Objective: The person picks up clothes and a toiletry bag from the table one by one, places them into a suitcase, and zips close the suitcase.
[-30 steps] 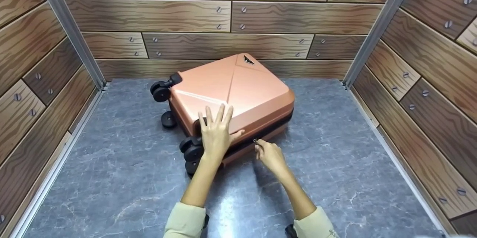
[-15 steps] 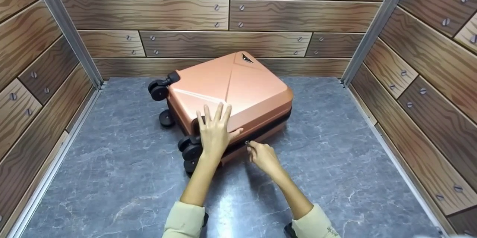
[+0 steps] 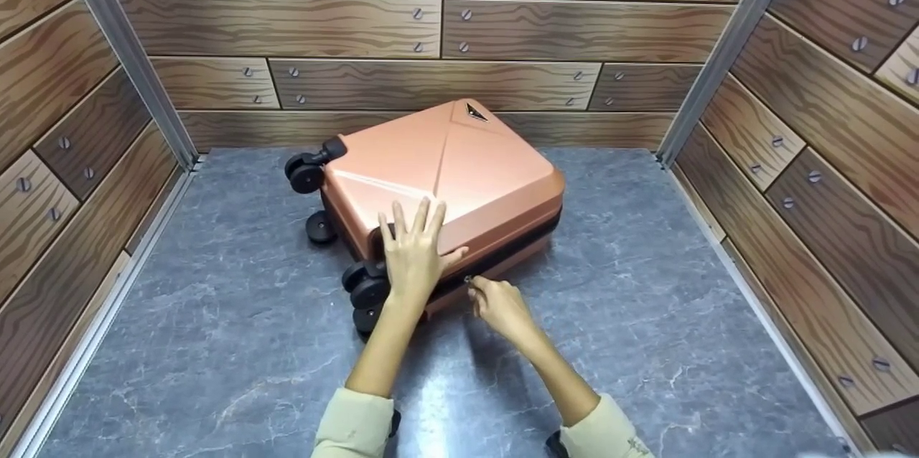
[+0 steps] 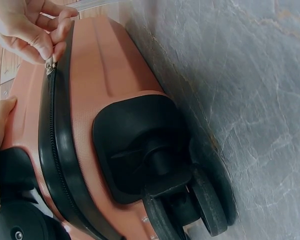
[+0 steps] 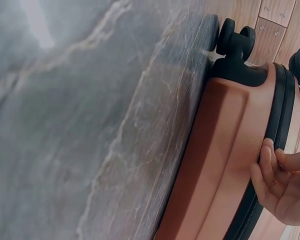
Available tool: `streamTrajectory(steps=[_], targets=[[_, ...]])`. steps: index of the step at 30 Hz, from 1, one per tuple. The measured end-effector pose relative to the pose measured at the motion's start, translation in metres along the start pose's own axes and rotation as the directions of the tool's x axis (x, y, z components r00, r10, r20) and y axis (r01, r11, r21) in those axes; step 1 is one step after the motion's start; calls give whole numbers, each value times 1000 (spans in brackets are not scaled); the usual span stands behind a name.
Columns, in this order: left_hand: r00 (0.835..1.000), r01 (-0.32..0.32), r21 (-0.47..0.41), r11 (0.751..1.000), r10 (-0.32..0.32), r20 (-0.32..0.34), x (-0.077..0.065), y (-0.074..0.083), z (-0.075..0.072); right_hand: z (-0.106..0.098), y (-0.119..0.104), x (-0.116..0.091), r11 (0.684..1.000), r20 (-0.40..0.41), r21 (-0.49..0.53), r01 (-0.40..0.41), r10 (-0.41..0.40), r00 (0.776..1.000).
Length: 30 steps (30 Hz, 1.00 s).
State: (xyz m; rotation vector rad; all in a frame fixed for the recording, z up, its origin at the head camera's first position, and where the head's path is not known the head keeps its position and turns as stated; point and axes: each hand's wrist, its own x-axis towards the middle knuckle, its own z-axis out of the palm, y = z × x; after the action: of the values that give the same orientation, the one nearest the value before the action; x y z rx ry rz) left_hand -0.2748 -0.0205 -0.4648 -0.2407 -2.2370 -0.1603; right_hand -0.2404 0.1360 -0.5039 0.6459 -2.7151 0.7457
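A rose-gold hard-shell suitcase (image 3: 459,164) lies flat on the floor, its black wheels (image 3: 370,289) toward the left. My left hand (image 3: 413,257) rests on the near left corner of its top with the fingers spread straight. On the near side, my right hand (image 3: 502,307) pinches a metal zipper pull (image 4: 50,65) between thumb and fingers. The pull sits on the black zipper band (image 4: 55,130) that runs round the suitcase. In the right wrist view, my right hand (image 5: 285,182) covers the pull.
The grey marbled floor (image 3: 237,343) surrounds the suitcase. Wood-patterned panels (image 3: 287,31) form walls at the back and both sides, with metal corner posts (image 3: 729,49) between them. The suitcase's far corner is near the back wall.
My right hand has slid the zipper pull leftward along the near side, toward the wheels. My left hand keeps its place on the suitcase, which stays put.
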Motion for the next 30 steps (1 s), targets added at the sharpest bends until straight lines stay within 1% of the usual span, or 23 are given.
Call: streamTrajectory(steps=[5, 12, 17, 21, 25, 30], targets=[[1000, 4, 5, 1000, -4, 1, 0, -1, -1, 7, -10, 0, 1000, -2, 3, 19, -19, 1000], [1000, 1, -15, 1000, -1, -21, 1, -1, 2, 20, -33, -1, 993, 31, 26, 116, -117, 993], [999, 15, -17, 1000, -16, -34, -2, -3, 2, 23, -39, -2, 993, 49, 26, 117, -118, 992], [999, 5, -14, 1000, -5, -31, -4, -4, 1, 24, -39, -2, 994, 88, 56, 90, -95, 992], [999, -6, -28, 1000, 5, -33, -3, -3, 2, 21, -37, -1, 994, 161, 112, 19, -37, 986], [1000, -9, -36, 999, 8, -26, -3, -2, 2, 14, -30, 2, 990, 185, 139, -25, -1, 983]])
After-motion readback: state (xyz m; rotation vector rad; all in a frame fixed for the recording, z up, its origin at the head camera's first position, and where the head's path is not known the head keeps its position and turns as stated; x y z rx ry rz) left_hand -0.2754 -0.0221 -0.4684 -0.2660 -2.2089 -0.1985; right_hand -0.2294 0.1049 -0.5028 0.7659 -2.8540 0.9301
